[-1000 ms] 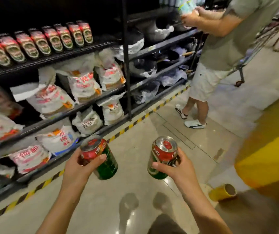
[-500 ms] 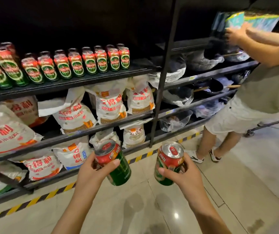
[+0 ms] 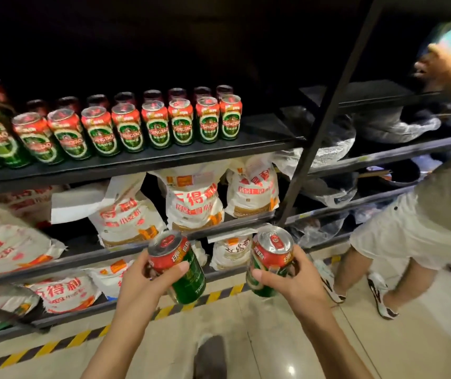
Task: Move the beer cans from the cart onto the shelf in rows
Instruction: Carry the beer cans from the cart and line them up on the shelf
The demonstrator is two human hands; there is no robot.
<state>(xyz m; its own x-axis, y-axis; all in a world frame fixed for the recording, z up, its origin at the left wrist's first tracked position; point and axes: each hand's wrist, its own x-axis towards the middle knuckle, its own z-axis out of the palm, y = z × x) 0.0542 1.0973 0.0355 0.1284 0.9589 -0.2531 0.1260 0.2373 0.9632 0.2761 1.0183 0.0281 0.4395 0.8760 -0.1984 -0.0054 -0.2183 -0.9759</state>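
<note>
Left hand (image 3: 147, 280) grips one tilted beer can (image 3: 176, 266), right hand (image 3: 287, 280) grips another can (image 3: 270, 259), both well below the shelf (image 3: 164, 157); risk: bumping the standing cans (image 3: 180, 121) topples the row.

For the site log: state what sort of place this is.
Most likely a supermarket or grocery aisle. Black metal shelving carries a neat row of beer cans, with printed flour sacks stacked below, and yellow-black hazard tape edges the tiled floor. Each hand holds another can, ready for stocking.
</note>
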